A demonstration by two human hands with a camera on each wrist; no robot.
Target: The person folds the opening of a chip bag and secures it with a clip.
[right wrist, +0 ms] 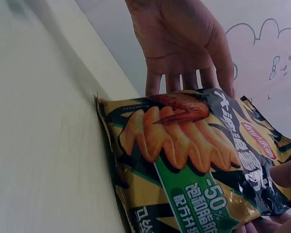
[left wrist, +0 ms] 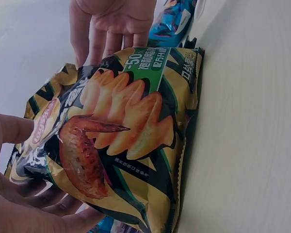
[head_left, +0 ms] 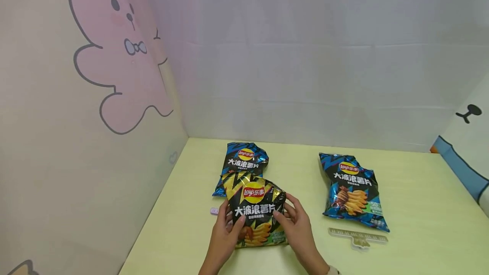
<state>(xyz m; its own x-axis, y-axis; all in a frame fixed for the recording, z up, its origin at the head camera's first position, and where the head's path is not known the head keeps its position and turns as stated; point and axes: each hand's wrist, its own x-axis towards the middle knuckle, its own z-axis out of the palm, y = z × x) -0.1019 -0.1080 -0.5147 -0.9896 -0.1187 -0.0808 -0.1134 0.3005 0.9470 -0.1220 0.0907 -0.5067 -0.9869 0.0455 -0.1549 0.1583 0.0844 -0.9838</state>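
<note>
Black-and-gold chip bag (head_left: pixel 255 209) is the one in hand rn, standing on its bottom edge on the yellow-green table (head_left: pixel 420 207), near the front edge and tipped back a bit. Both hands are on it: left hand (head_left: pixel 225 232) has its thumb over the front and fingers curled round the back of the left side, right hand (head_left: pixel 296 224) does the same on the right side, so it's pinched from both sides, not just touched w/ flat fingers. Wrist views back that up, bag's bottom edge sits on the table and the fingers wrap behind it. As for progress, imo it's mid-handling: the bag is off its flat side but not lifted clear, and its top overlaps the blue chip bag (head_left: pixel 244 160) lying right behind it. Second blue bag (head_left: pixel 353 190) lies flat well apart to the right, untouched, w/ a pale clip (head_left: pixel 358 237) just in front of it. Small pink thing (head_left: pixel 214 211) sits by the left hand, too small to tell what.
</note>
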